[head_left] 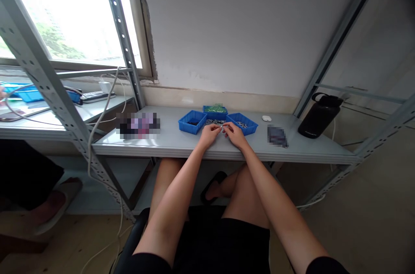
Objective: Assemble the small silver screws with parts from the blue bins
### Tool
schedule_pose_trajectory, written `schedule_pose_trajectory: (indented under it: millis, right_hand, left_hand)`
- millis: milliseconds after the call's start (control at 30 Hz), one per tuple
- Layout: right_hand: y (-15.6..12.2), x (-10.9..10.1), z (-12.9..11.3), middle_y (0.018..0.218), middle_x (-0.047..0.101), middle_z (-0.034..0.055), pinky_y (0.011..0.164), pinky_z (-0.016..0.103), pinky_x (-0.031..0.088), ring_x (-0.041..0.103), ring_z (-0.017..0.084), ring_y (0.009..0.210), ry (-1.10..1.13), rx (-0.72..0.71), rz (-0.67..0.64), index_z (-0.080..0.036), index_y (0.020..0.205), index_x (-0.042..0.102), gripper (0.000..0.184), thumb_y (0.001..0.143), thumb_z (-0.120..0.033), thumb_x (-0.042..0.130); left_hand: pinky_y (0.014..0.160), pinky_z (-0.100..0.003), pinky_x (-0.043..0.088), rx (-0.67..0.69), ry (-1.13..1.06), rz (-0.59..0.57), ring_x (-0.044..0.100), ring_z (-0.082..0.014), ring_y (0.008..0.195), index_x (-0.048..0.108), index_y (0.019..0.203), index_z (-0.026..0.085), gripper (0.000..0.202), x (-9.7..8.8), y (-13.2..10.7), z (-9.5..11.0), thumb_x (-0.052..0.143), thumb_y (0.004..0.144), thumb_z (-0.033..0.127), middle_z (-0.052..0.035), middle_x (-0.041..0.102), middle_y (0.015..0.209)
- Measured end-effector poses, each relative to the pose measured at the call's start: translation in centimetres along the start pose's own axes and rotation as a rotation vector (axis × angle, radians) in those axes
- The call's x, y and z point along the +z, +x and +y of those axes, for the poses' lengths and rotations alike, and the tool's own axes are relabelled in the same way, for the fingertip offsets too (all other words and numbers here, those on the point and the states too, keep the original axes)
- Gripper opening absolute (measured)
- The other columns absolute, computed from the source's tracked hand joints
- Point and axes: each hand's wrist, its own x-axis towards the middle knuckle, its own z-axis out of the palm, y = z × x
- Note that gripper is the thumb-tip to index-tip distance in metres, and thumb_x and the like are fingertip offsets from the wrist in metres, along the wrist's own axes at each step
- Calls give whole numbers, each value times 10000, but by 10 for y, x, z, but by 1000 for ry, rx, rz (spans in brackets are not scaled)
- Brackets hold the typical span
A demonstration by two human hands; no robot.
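My left hand (210,135) and my right hand (235,135) meet over the front part of the shelf table. Both are closed in a pinch, fingertips nearly touching, around a small shiny metal piece (221,128) whose kind is too small to tell. Just behind the fingers lies a pile of small metal parts (215,122). A blue bin (187,126) with dark contents stands left of my hands. Another blue bin (250,129), close by my right hand, holds small silvery parts. At the back, a third blue bin (214,115) contains green plastic bags (215,108).
A black bottle (319,116) stands at the right end of the table (171,146). Nearby lie a white case (266,118) and a blurred dark item (277,135). Another blurred item (139,125) is on the left. A white cable (97,129) hangs by the left post; beyond sits another person.
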Motion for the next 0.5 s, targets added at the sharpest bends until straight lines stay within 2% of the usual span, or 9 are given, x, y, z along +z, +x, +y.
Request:
schedule_pose_trajectory:
  millis: [200,500]
  right_hand:
    - [-1,1,-1,724,641,15,666,299,475,586,157,632,-29,-18,-24,-202,926,600,270,837,-434,495]
    - [-2,0,-4,741,649,15,656,289,458,575,154,633,-40,-18,-50,-207,843,573,242,843,-425,468]
  left_hand:
    - [679,-274,393,32,81,-23,558,-171,722,713,775,103,243,0,0,1,586,740,308,-69,678,748]
    - [710,-281,418,20,142,-45,590,-190,768,730,798,103,237,0,0,2,568,747,268,-80,706,806]
